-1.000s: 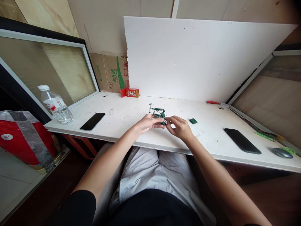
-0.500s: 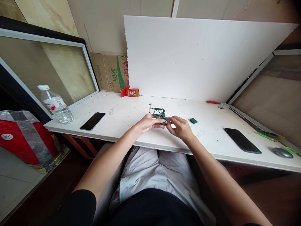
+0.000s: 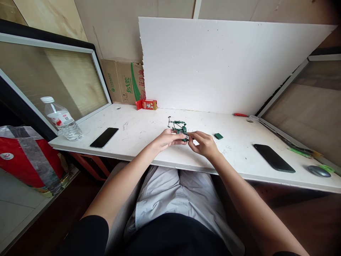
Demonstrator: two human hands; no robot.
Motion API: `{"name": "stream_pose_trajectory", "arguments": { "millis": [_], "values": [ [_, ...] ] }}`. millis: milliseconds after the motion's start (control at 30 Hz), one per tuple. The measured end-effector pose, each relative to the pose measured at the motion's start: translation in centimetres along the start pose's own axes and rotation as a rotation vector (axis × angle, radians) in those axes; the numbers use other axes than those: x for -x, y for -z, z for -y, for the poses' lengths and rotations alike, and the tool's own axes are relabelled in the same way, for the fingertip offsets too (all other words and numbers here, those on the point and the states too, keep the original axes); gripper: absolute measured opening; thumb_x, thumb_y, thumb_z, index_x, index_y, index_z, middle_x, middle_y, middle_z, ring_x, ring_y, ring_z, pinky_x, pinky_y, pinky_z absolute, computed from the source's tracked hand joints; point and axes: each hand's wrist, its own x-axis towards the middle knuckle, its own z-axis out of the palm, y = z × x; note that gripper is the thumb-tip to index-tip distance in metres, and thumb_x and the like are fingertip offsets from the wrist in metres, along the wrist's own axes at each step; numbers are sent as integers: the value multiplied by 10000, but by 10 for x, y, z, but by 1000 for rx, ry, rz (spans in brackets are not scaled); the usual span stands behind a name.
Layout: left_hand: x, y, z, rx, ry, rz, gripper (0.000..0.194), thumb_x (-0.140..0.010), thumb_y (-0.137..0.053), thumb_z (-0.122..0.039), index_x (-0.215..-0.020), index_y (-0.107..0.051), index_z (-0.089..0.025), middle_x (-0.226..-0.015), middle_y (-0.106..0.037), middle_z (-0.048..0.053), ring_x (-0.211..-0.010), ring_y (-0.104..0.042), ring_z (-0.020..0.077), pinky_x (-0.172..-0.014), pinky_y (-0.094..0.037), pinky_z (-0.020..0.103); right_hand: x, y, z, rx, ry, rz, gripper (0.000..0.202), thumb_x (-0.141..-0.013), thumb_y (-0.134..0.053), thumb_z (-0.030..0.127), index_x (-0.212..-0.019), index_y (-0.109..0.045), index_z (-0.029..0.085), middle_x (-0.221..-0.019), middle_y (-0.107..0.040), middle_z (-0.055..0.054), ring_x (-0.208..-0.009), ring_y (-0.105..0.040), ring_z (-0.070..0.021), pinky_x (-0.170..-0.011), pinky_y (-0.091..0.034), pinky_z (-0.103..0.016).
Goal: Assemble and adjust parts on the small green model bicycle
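Observation:
A small dark green model bicycle [image 3: 179, 123] is held just above the front part of the white desk, its handlebar end pointing away from me. My left hand [image 3: 168, 139] grips its near part from the left, thumb on top and fingers beneath. From the right, the closed fingertips of my right hand [image 3: 201, 141] pinch at the model's near end; the fingers hide what exactly they touch there. A small green rectangular piece [image 3: 218, 136] lies on the desk to the right of my right hand.
Phones lie at the left [image 3: 104, 137] and right [image 3: 274, 158]. A water bottle [image 3: 64, 121] stands at the left edge, with a red snack box [image 3: 149, 104] at the back. A mouse [image 3: 319, 171] sits far right. A white board [image 3: 226, 67] rises behind the desk [image 3: 138, 122].
Both hands stay nearly where they were on the model bicycle. The model has tilted very slightly, and the whole view has shifted a little.

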Motion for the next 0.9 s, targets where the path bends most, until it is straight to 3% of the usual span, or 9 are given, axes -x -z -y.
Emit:
{"name": "stream_pose_trajectory", "arguments": {
  "millis": [267, 900],
  "values": [
    [3, -2, -3, -4, 1, 30, 378, -780, -927, -220, -1010, -646, -114, -1024, -781, 108, -904, -791, 221, -1046, -598, 479, 0, 1, 1, 9, 12, -15, 271, -930, -601, 100, -1135, -734, 218, -929, -801, -55, -739, -726, -188, -639, -558, -316],
    [4, -7, -2, -9, -6, -37, 454, -725, -955, -165, -1037, -628, -132, -1033, -767, 96, -933, -784, 221, -1049, -598, 499, 3, -3, -3, 17, 71, -76, 241, -916, -648, 109, -1111, -742, 216, -1025, -830, -81, -826, -793, -227, -694, -650, -351]
  ]
}}
